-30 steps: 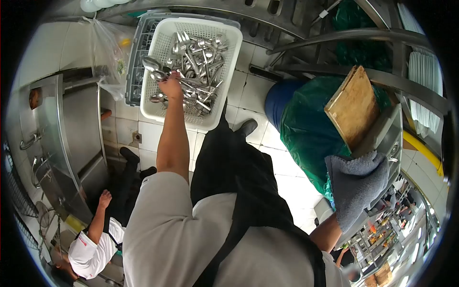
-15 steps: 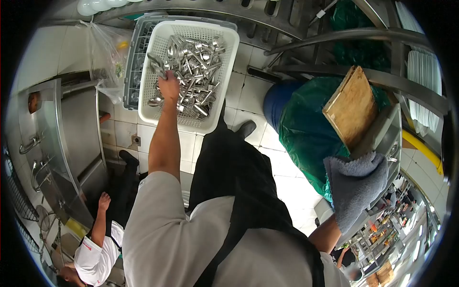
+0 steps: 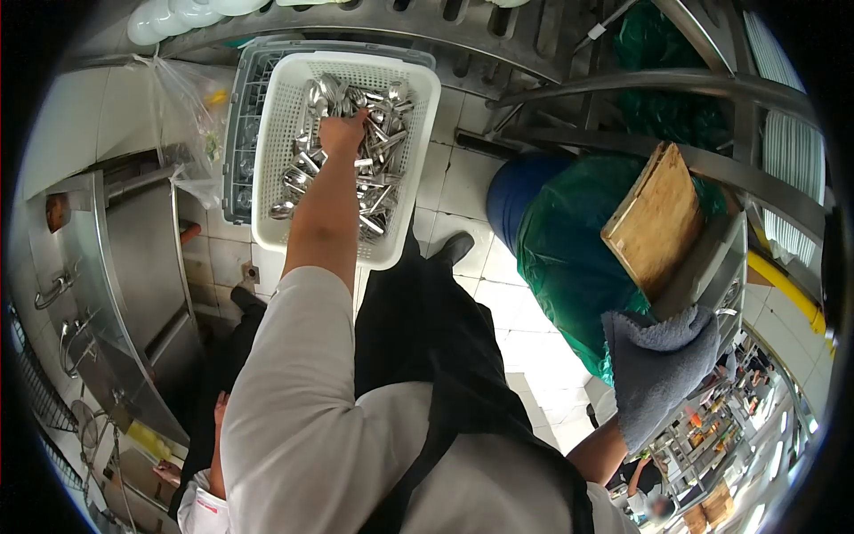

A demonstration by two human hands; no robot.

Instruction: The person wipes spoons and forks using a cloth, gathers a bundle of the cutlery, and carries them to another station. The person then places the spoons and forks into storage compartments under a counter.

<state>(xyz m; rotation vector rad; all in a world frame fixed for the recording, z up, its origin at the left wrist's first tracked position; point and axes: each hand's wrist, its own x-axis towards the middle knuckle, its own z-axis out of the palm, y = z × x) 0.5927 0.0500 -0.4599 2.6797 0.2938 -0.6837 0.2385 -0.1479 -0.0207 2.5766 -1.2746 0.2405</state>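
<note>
A white perforated plastic basket (image 3: 271, 160) holds a heap of metal spoons and forks (image 3: 382, 191). My left hand (image 3: 341, 135) is inside it, fingers curled round cutlery near the far middle; the exact pieces are partly hidden by the hand. Spoon bowls (image 3: 325, 93) show just beyond my fingers. On the right, a grey cloth (image 3: 658, 374) hangs over my right hand, covering its fingers; only the wrist and forearm (image 3: 598, 454) show below it. The cloth is beside a metal counter edge.
Under the basket sits a grey rack (image 3: 240, 133). A green-bagged blue bin (image 3: 569, 231) stands to the right, with a wooden board (image 3: 656, 222) above it. Stacked white plates (image 3: 792, 169) stand at the far right. A co-worker's arm (image 3: 216, 445) is at lower left, near the steel sink unit (image 3: 142, 258).
My left hand has moved right within the basket; the cutlery held up at its left side no longer shows there. The co-worker has shifted lower in view. My right hand stays with the cloth.
</note>
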